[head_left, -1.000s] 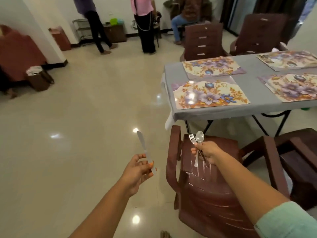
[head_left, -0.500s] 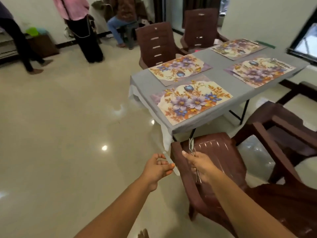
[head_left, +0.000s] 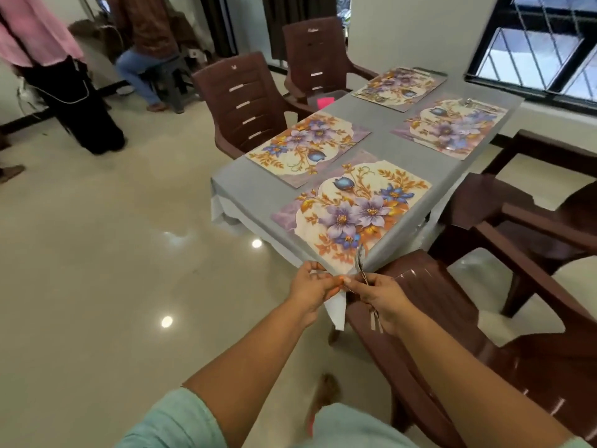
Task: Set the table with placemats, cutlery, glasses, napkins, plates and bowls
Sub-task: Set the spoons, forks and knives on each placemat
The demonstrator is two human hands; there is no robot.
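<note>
A table with a grey cloth (head_left: pixel 258 189) carries several floral placemats; the nearest placemat (head_left: pixel 352 211) lies at the near corner. My right hand (head_left: pixel 379 295) grips a fork and spoon (head_left: pixel 359 261), tips up over that placemat's near edge and handles poking out below the palm. My left hand (head_left: pixel 310 286) sits just left of it at the table corner. Its fingertips touch the right hand, and its curled fingers hold a knife (head_left: pixel 318 271), of which only a thin sliver shows.
A brown plastic chair (head_left: pixel 426 305) stands right under my hands, and another (head_left: pixel 533 221) sits on the right. Two more chairs (head_left: pixel 245 98) line the table's far side. People (head_left: pixel 64 92) stand and sit at the back left. A barred window (head_left: pixel 542 50) is top right.
I have walked up to the table's near corner. Both hands came forward and together; the knife, held upright before, is now nearly hidden in my left hand.
</note>
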